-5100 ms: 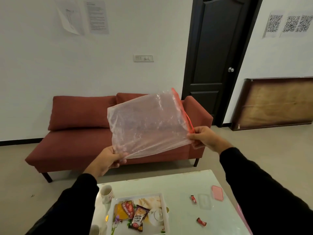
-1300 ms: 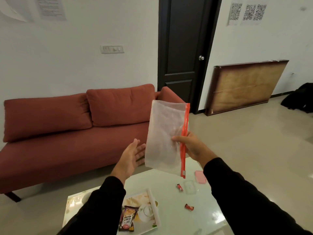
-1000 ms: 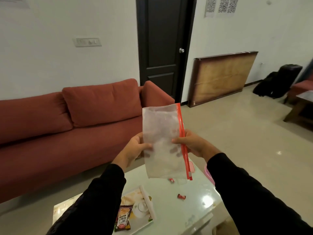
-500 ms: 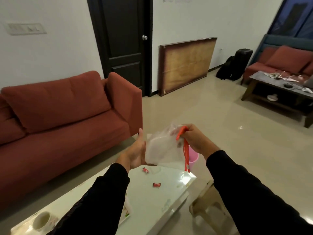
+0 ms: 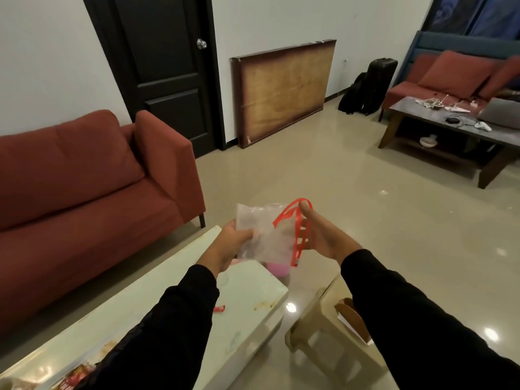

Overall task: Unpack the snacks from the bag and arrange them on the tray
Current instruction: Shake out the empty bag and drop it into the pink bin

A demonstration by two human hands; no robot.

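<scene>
The clear plastic bag (image 5: 264, 235) with a red zip strip is folded and crumpled between both hands, above the far corner of the white table (image 5: 174, 302). My left hand (image 5: 229, 247) grips its left side. My right hand (image 5: 320, 235) presses flat against the red strip side, fingers extended. The bag looks empty. One small red-wrapped candy (image 5: 219, 308) lies on the table beside my left sleeve. A snack packet (image 5: 71, 377) shows at the bottom left edge, mostly hidden by my left arm. I cannot make out the tray.
A red sofa (image 5: 92, 187) stands left of the table. A beige plastic stool (image 5: 318, 333) stands on the floor under my right arm. A pink object (image 5: 277, 268) sits below the bag. A dark coffee table (image 5: 455, 128) with clutter stands at the far right.
The bag went from spread flat to folded and crumpled into a small bundle between both hands. The view has swung right, so the tray and most snacks have left the frame.
</scene>
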